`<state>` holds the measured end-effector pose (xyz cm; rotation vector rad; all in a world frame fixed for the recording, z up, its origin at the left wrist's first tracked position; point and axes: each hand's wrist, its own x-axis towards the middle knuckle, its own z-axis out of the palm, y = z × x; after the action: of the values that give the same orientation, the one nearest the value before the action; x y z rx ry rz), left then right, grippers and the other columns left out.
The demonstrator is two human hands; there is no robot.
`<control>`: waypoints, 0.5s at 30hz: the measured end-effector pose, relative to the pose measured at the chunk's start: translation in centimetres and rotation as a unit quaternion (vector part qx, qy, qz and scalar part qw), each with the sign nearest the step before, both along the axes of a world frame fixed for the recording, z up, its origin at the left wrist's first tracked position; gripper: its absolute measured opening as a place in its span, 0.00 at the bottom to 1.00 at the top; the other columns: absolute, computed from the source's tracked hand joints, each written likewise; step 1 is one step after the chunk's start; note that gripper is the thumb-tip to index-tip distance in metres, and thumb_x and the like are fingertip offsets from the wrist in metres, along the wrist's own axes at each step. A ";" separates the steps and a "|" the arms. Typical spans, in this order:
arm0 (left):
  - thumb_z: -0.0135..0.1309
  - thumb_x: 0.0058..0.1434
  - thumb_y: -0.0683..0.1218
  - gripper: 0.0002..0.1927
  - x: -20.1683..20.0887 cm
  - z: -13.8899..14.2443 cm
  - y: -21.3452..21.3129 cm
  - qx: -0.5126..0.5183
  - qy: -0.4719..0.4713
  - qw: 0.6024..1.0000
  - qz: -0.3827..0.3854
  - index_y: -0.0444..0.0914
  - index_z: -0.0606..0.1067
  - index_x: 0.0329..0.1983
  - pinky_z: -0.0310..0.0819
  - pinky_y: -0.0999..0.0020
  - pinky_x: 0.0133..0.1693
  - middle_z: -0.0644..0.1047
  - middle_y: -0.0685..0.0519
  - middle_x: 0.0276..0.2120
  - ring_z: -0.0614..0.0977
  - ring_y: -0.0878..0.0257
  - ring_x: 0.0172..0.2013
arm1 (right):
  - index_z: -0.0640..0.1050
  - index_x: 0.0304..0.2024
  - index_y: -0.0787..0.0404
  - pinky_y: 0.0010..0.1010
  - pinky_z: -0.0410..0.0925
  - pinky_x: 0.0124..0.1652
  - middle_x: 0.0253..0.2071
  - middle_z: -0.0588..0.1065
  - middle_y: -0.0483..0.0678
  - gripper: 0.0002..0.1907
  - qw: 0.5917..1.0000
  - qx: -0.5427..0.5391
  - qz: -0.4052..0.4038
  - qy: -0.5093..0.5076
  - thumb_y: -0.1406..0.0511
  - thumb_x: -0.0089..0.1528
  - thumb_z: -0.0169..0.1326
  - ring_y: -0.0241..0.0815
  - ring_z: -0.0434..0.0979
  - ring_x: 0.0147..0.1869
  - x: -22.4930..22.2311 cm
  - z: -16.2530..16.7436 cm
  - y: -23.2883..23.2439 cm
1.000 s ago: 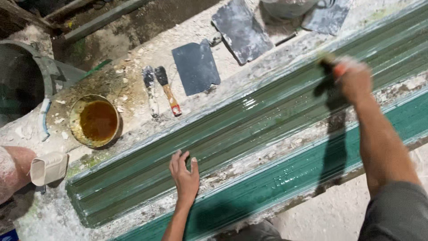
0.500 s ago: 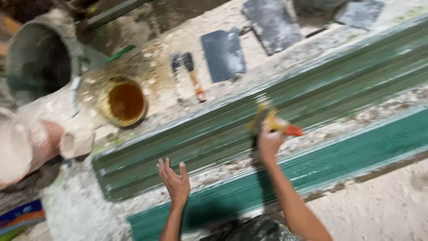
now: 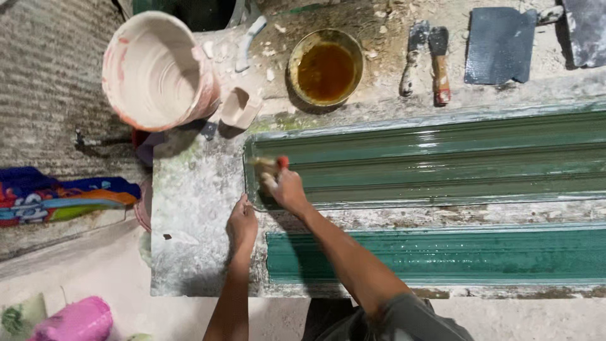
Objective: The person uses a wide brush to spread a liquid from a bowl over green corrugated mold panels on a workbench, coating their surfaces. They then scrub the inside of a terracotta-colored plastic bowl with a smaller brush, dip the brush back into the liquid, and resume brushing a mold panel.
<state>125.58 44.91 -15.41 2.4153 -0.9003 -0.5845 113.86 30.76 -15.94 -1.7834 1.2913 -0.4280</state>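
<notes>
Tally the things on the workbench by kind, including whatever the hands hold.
Green moulds: 2, the upper and the lower
Brushes: 2, one in the right hand, one by the slabs
Scraper: 1
Bowl of amber liquid: 1
Dark slabs: 2
Bucket: 1
Total: 9

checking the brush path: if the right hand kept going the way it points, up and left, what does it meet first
Probably the small pale cup beside the big pale bucket, once the right hand and its brush leave the green mould; depth is unclear.
</notes>
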 end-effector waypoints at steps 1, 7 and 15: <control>0.47 0.67 0.50 0.21 0.3 0.1 0.1 0.028 0.026 0.999 0.025 0.39 0.76 0.60 0.72 0.55 0.51 0.80 0.38 0.51 0.81 0.43 0.50 | 0.77 0.39 0.67 0.52 0.72 0.42 0.33 0.79 0.64 0.24 0.999 0.009 0.033 0.007 0.51 0.64 0.60 0.64 0.80 0.40 1.2 0.8 -0.8; 0.51 0.69 0.44 0.18 0.5 -0.7 -0.1 -0.048 0.160 0.982 0.087 0.35 0.74 0.60 0.74 0.66 0.51 0.82 0.45 0.49 0.83 0.58 0.48 | 0.78 0.43 0.60 0.50 0.73 0.41 0.36 0.80 0.58 0.16 0.983 -0.090 0.150 0.053 0.56 0.60 0.59 0.61 0.81 0.42 -5.9 3.2 -3.8; 0.50 0.71 0.42 0.20 -1.7 1.1 -0.9 -0.091 0.257 0.950 0.154 0.34 0.68 0.65 0.69 0.69 0.30 0.77 0.53 0.41 0.75 0.66 0.31 | 0.79 0.51 0.57 0.36 0.76 0.39 0.40 0.81 0.52 0.21 0.964 -0.199 -0.042 0.173 0.66 0.54 0.66 0.47 0.84 0.39 -40.4 3.5 -7.8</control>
<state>123.93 44.00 -14.33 2.0293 -0.3311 -0.9060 73.46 22.99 -12.42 -2.2187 1.6135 -0.4606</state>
